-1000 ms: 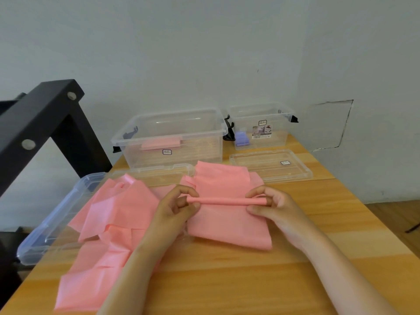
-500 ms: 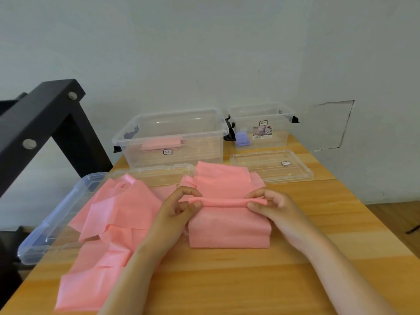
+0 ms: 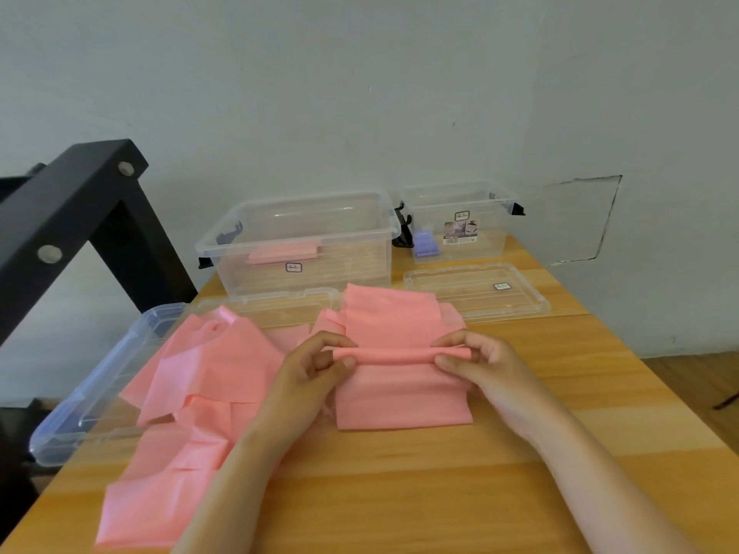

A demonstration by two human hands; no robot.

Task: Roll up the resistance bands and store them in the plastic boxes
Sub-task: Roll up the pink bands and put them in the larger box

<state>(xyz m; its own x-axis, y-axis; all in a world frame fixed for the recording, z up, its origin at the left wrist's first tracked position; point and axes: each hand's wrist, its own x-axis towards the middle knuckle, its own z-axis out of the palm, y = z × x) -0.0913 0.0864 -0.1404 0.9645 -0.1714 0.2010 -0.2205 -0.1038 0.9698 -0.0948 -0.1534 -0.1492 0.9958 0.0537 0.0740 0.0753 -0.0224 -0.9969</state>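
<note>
A pink resistance band [image 3: 400,397] lies flat on the wooden table [image 3: 440,493], its middle rolled into a thin tube. My left hand [image 3: 316,365] pinches the tube's left end and my right hand [image 3: 476,361] pinches its right end. More loose pink band [image 3: 200,377] sprawls to the left. Behind stands a large clear plastic box [image 3: 300,241] with a rolled pink band [image 3: 284,253] inside. A smaller clear box [image 3: 460,217] at the back right holds a purple roll [image 3: 426,242].
Two clear lids lie on the table: one [image 3: 476,289] before the small box, another [image 3: 100,389] at the left under the loose band. A black metal frame [image 3: 72,217] rises at the left. The wall is close behind; the table's right edge drops to the floor.
The rolled tube has shifted slightly away from me and the flat part below it has grown shorter and squarer. Both hands keep their pinch on the tube's ends.
</note>
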